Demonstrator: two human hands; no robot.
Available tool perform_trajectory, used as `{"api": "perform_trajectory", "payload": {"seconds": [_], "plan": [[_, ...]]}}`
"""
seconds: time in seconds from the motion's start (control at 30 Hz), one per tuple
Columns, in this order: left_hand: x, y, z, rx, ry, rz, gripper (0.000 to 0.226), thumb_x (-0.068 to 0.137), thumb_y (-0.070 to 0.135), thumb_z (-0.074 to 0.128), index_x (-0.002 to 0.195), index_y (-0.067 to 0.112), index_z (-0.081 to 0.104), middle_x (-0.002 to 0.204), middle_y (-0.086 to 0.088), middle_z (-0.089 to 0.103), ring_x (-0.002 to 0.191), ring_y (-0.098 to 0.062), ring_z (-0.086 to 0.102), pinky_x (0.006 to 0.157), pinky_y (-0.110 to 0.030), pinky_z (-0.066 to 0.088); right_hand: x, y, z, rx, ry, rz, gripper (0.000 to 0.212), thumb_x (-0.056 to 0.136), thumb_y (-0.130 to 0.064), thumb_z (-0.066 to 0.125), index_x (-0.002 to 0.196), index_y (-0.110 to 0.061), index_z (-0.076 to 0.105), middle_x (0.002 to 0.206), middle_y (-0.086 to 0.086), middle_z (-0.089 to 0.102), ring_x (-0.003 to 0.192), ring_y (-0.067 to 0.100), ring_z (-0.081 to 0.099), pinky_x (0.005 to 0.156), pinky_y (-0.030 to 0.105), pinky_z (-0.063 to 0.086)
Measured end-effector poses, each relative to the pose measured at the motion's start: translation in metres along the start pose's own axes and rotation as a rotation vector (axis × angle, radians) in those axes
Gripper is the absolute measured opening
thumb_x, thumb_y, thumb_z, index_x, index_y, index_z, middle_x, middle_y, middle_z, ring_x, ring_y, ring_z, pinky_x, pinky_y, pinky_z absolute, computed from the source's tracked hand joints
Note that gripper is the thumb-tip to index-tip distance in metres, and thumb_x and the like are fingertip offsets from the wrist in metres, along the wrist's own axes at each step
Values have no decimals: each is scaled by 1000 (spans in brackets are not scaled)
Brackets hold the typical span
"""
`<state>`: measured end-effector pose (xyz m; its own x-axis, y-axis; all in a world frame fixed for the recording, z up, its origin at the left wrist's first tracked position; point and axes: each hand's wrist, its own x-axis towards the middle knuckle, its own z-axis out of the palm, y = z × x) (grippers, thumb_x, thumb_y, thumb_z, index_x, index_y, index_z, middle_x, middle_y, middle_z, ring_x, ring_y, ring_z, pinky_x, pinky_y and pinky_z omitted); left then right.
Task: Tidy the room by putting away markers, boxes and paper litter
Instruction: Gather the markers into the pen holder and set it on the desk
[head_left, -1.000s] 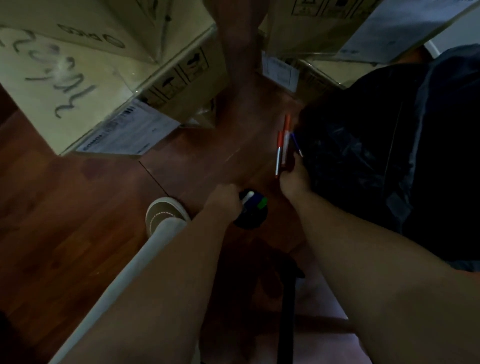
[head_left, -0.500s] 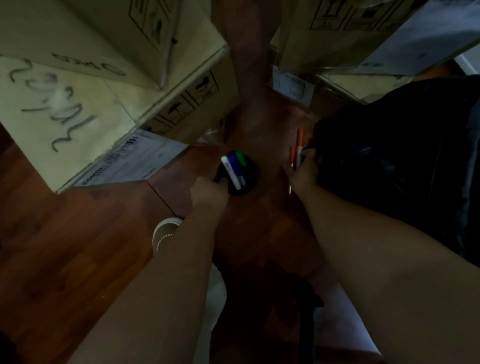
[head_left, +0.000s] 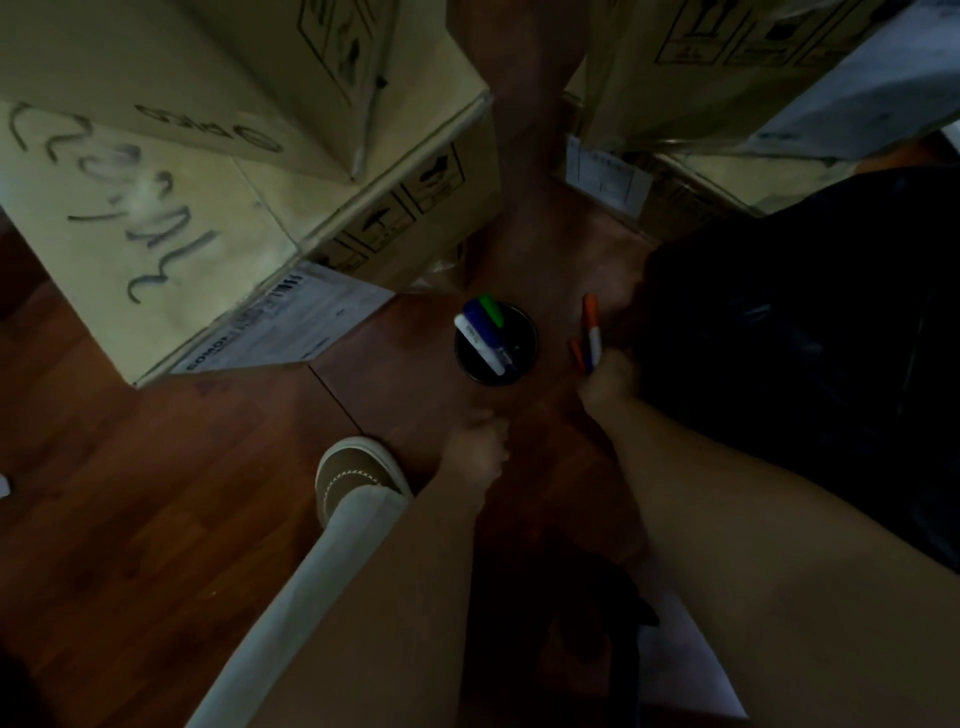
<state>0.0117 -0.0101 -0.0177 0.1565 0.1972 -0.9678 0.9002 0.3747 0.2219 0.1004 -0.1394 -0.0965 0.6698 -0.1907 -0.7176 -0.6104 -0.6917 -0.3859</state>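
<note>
Three markers (head_left: 485, 340) already upright-ish in black cup (head_left: 496, 345), leaning toward its far-left rim, caps up; cup parked on wood floor (head_left: 156, 519) just ahead of left hand (head_left: 480, 454), close enough for easy drops. Left hand off the cup, nothing in it, fingers loosely curled near the floor. Right hand (head_left: 610, 382) closed around a small bunch of orange-capped markers (head_left: 591, 338), tips fanned upward and away, just right of the cup; bundled so, probably, for one trip into the cup rather than several. Exact count in the bunch hard to tell in the dim light. Black bag (head_left: 779, 338) pressed against the right hand's far side. Cardboard boxes (head_left: 208, 182) stacked beyond and left of the left hand, not yet put away. Shoe (head_left: 353, 478) just left of the left wrist.
</note>
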Motion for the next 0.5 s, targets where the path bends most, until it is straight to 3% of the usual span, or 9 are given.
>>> {"api": "perform_trajectory", "payload": {"seconds": [0.07,0.13,0.2,0.27,0.3,0.37,0.5], "plan": [[4,-8,3,98,-69,22,12,98,17,53,110,16,54,82,2,56,66,-9,51,38,-8,42,-9,2,-1,40,-52,73,44,95,-8,54,138,1,47,134,23,54,124,37,52,103,38,42],[6,-9,8,154,-104,63,31,98,20,54,127,13,51,90,4,58,71,-7,53,42,-7,43,-16,2,-8,85,-115,71,44,91,-8,62,132,2,53,125,23,59,113,37,59,96,43,50],[7,-5,12,193,-144,109,41,99,22,52,138,12,46,104,5,59,84,-6,57,56,-6,46,-30,-2,-17,286,-191,80,31,87,-6,68,116,3,61,109,20,65,94,30,63,79,38,55],[0,3,15,240,-207,177,44,99,15,51,142,8,44,125,0,57,108,-11,56,78,-9,44,-41,0,-23,459,-324,104,13,86,-6,69,98,-5,64,92,11,66,79,21,61,66,29,51],[-4,7,16,278,-235,230,42,98,10,51,140,6,47,131,-4,57,113,-13,54,83,-13,43,-50,-4,-26,512,-386,115,8,85,-6,69,91,-10,65,86,8,66,77,20,60,67,27,49],[-9,12,14,336,-283,333,33,96,7,53,128,5,58,122,-9,65,105,-17,59,80,-20,47,-60,-6,-30,554,-476,111,10,84,-6,70,88,-14,66,84,7,67,81,22,60,75,33,48],[-19,17,-2,391,-228,442,25,90,8,63,115,11,67,104,-14,71,88,-20,65,78,-34,54,-72,-16,-39,570,-523,39,17,85,-7,69,102,-11,68,92,5,70,92,21,65,87,36,52]]}}
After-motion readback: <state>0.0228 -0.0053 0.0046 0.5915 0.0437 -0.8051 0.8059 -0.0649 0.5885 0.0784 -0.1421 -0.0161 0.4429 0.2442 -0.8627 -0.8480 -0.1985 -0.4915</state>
